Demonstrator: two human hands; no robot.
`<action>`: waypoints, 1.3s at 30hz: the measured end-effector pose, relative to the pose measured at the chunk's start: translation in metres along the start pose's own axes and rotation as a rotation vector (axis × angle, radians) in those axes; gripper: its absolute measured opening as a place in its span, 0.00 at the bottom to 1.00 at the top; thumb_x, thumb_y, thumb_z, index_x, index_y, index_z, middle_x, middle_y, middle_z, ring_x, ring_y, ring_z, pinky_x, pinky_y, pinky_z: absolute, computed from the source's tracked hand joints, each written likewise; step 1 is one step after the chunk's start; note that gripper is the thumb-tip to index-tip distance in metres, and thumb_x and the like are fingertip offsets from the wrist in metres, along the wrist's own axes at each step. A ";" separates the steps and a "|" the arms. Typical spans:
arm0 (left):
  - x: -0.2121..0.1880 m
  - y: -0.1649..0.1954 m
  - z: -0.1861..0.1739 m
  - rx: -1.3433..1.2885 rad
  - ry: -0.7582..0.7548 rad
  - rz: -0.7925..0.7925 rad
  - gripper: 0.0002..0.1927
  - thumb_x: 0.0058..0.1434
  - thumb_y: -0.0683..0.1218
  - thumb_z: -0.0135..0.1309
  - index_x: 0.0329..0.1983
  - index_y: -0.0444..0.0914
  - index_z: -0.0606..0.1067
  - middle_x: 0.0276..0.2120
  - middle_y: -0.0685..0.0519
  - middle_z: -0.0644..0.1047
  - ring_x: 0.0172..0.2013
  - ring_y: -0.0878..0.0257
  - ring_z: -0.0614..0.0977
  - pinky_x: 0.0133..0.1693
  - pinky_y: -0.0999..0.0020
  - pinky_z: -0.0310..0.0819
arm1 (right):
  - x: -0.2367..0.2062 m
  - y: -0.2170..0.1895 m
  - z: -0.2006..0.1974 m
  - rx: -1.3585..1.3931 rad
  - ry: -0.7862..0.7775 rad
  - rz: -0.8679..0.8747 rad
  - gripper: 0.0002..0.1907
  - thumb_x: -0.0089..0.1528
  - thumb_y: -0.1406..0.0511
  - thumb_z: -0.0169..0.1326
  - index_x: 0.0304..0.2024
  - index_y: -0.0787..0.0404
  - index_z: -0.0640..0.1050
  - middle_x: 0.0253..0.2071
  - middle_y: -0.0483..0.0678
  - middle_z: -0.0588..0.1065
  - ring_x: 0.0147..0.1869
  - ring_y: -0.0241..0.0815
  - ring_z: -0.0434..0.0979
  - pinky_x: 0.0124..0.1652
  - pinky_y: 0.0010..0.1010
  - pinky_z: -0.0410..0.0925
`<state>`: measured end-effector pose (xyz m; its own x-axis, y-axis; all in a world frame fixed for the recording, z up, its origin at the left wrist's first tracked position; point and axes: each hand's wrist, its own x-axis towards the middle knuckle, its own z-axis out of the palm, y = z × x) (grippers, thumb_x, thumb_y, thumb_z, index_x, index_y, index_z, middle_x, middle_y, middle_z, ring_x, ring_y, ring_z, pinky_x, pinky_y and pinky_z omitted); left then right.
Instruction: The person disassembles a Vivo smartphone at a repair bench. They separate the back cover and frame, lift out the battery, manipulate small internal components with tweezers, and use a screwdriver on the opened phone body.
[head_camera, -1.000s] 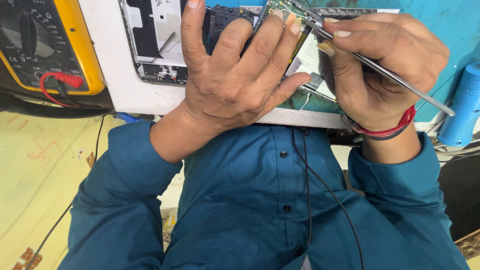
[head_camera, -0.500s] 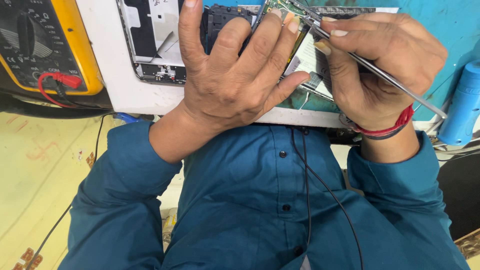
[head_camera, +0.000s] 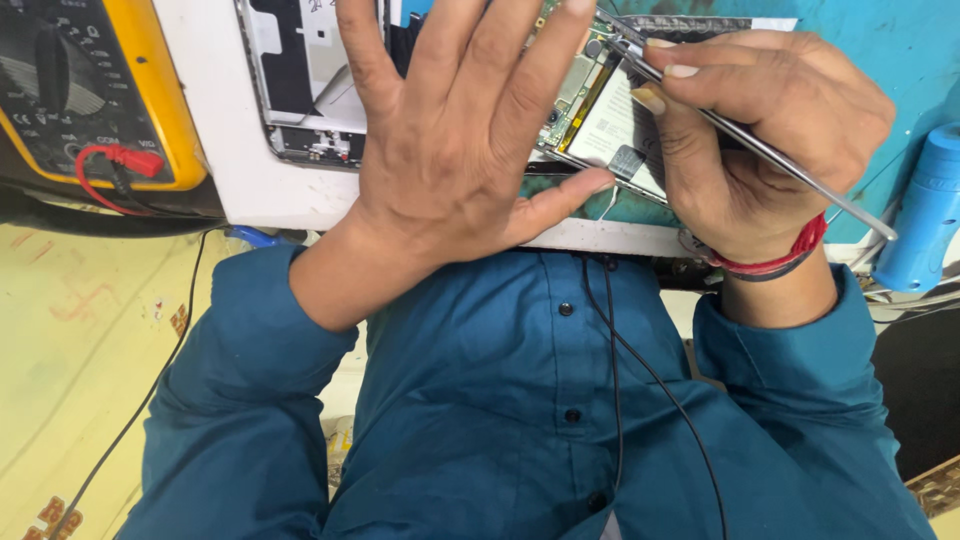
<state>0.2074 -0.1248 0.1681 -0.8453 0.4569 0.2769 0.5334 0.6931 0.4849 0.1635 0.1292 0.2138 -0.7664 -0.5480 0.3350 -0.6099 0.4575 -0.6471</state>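
Opened phone (head_camera: 600, 110) w/ back off, green circuit board & pale battery showing, lying flat on white tray (head_camera: 240, 190), thin metal tweezers (head_camera: 760, 150) slanted over phone's right side, tips at its top edge

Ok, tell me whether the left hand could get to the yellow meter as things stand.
Probably yes. The left hand lies flat on the opened phone, holding nothing, and the yellow meter sits just to its left with only bare white board between.
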 end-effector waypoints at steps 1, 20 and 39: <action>0.000 0.000 -0.001 -0.022 -0.027 -0.013 0.45 0.67 0.65 0.56 0.75 0.33 0.58 0.71 0.41 0.64 0.71 0.45 0.62 0.65 0.26 0.23 | -0.001 -0.001 0.000 -0.001 -0.003 0.011 0.09 0.68 0.83 0.61 0.47 0.70 0.78 0.49 0.57 0.81 0.53 0.48 0.84 0.52 0.29 0.75; -0.019 0.008 0.006 0.256 0.121 0.084 0.29 0.78 0.64 0.42 0.64 0.37 0.76 0.61 0.51 0.74 0.61 0.57 0.73 0.67 0.29 0.21 | 0.003 0.001 0.000 0.018 -0.059 -0.080 0.07 0.69 0.77 0.65 0.45 0.68 0.78 0.45 0.58 0.81 0.49 0.52 0.85 0.45 0.31 0.75; -0.016 0.007 0.008 0.288 0.129 0.087 0.32 0.77 0.68 0.41 0.65 0.39 0.77 0.58 0.54 0.73 0.55 0.59 0.72 0.70 0.32 0.24 | 0.001 0.004 0.004 0.001 -0.061 -0.114 0.06 0.69 0.76 0.64 0.45 0.68 0.79 0.45 0.58 0.82 0.48 0.52 0.85 0.44 0.32 0.75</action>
<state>0.2250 -0.1230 0.1608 -0.7831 0.4598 0.4188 0.5749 0.7920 0.2056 0.1611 0.1281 0.2091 -0.6786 -0.6378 0.3642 -0.6922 0.3895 -0.6076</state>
